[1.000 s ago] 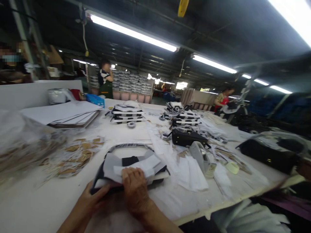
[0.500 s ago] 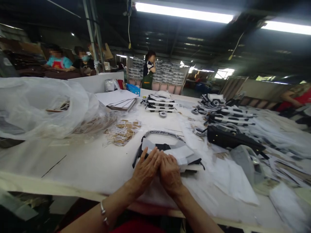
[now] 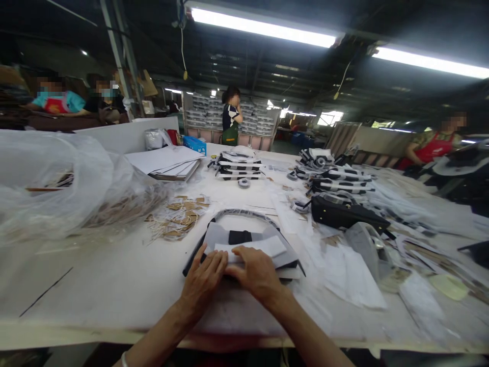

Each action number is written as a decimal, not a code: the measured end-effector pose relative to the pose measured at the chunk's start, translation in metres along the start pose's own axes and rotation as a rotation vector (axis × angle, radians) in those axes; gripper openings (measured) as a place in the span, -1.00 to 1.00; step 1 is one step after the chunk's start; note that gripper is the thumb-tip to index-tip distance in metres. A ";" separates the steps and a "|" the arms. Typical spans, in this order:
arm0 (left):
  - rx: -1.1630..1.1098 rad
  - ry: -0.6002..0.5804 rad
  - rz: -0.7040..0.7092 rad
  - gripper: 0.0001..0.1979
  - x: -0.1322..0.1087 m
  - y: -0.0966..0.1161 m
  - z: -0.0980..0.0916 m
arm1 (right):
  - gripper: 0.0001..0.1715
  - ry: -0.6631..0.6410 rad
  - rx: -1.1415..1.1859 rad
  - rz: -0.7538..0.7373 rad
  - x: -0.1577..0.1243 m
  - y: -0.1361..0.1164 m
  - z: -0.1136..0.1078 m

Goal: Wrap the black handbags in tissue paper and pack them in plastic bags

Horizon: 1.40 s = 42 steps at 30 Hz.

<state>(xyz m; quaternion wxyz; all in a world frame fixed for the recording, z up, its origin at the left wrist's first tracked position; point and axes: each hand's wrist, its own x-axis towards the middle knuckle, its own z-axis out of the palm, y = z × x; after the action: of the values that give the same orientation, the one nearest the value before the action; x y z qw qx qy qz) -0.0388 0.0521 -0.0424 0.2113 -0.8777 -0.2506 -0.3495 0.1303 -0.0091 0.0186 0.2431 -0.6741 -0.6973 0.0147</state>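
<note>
A black handbag (image 3: 240, 237) lies on the table before me, its wrapped handle (image 3: 244, 211) arching away from me. Pale grey-white wrapping covers most of it, leaving a dark patch in the middle. Across its near side runs a white wrapping sheet (image 3: 267, 248). My left hand (image 3: 204, 278) rests on the bag's near left part, fingers stretched out over the sheet's edge. My right hand (image 3: 257, 275) has its thumb and forefinger closed around the sheet's near edge. The bag's nearest edge is partly hidden by my hands.
Tags with strings (image 3: 183, 216) lie in a pile left of the bag, beside a large clear plastic bag (image 3: 76, 188). Wrapped bags (image 3: 240, 165) are stacked farther back. On the right are a black bag (image 3: 344, 214) and white sheets (image 3: 353, 278). Co-workers are around.
My hands have moved apart from each other. The white sheet now lies straighter across the bag, and more of the bag shows. My view has swung slightly right.
</note>
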 end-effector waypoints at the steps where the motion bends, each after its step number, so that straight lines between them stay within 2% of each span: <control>1: -0.009 0.014 -0.002 -0.63 -0.005 -0.001 0.001 | -0.76 -0.013 0.058 0.079 0.003 0.006 -0.015; 4: -0.034 0.042 -0.035 -0.65 -0.016 -0.002 0.005 | -0.70 -0.016 0.080 0.196 0.013 0.033 -0.049; 6: -0.042 0.053 -0.059 -0.65 -0.019 -0.002 0.007 | -0.64 -0.072 0.027 0.200 0.015 0.051 -0.054; 8: -0.046 0.057 -0.066 -0.64 -0.020 -0.001 0.008 | -0.57 -0.146 -0.031 0.159 0.012 0.064 -0.047; 10: -0.044 0.055 -0.067 -0.62 -0.020 0.000 0.008 | -0.53 -0.165 -0.104 0.102 0.007 0.072 -0.034; 13: -0.035 0.045 -0.063 -0.61 -0.019 0.000 0.006 | -0.56 -0.085 -0.174 0.065 0.002 0.075 -0.020; 16: -0.024 0.034 -0.063 -0.60 -0.018 -0.001 0.004 | -0.61 -0.001 -0.137 0.062 0.000 0.074 -0.020; 20: -0.009 0.040 -0.075 -0.59 -0.018 -0.001 0.004 | -0.62 0.048 -0.098 0.047 -0.004 0.075 -0.022; 25: -0.022 0.026 -0.072 -0.60 -0.019 0.001 0.005 | -0.62 0.085 -0.066 0.071 -0.013 0.083 -0.013; 28: -0.024 0.042 -0.070 -0.61 -0.018 0.000 0.006 | -0.68 0.118 -0.190 0.027 -0.013 0.078 -0.015; 32: -0.028 0.046 -0.071 -0.60 -0.018 -0.001 0.007 | -0.70 0.220 -0.326 -0.094 0.000 0.046 -0.020; 34: -0.045 0.047 -0.053 -0.57 -0.019 -0.002 0.007 | -0.69 0.180 -0.280 -0.122 0.010 0.026 -0.016; 37: -0.086 0.083 -0.054 -0.51 -0.022 -0.003 0.011 | -0.62 0.027 -0.198 -0.096 0.024 0.004 0.004; 39: -0.115 0.097 -0.103 -0.47 -0.024 -0.005 0.016 | -0.58 -0.045 -0.202 -0.055 0.032 0.001 0.019; 42: -0.118 0.140 -0.093 -0.45 -0.025 -0.009 0.024 | -0.57 -0.053 -0.167 0.002 0.037 0.006 0.031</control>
<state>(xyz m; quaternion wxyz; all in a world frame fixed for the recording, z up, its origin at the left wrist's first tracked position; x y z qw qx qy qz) -0.0476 0.0651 -0.0748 0.1597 -0.8495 -0.2549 -0.4334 0.1258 0.0365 0.0008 0.1677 -0.6922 -0.7015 -0.0255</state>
